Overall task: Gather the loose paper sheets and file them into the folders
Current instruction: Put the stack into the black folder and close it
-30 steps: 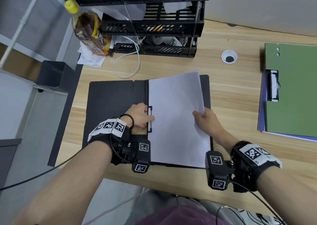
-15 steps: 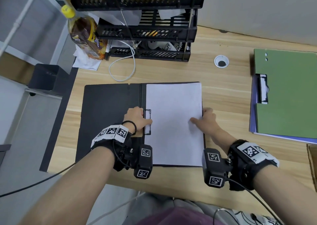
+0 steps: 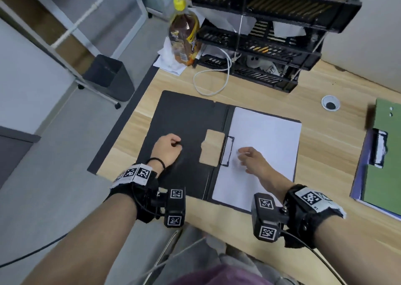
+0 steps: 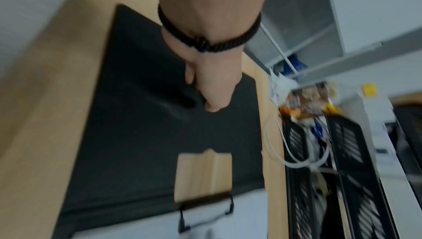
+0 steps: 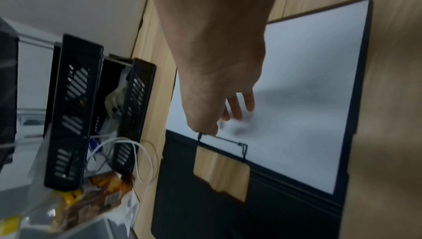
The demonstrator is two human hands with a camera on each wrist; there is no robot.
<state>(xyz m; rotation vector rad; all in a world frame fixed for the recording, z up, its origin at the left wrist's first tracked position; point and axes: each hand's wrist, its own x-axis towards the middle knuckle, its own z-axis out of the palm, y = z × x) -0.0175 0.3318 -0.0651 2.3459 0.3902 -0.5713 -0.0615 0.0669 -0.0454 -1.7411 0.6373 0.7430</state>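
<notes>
Wooden table (image 3: 325, 84) fills the middle of the head view, with a black tray rack (image 3: 271, 34) at the upper right and a bottle (image 3: 184, 34) beside it. Dead centre lies the black folder (image 3: 186, 121), spread open, with the paper (image 3: 267, 145) flat on its right half and the wire clip (image 3: 227, 151) lying over the sheet's left edge at the spine.

Left hand (image 3: 168, 149) sits at centre left over the bare cover, curled loosely, holding nothing I can make out. Right hand (image 3: 252, 159) hangs over the paper just right of the clip, fingers (image 5: 239, 105) relaxed and spread, gripping nothing; blur hides whether the tips touch the sheet.

Risk now: I can't tell if that clip truly bites. If the cover swings shut with nothing pinning the sheets, they could slide askew or poke past the edge and crease. A green folder (image 3: 390, 154) waits at the right edge of the frame.
</notes>
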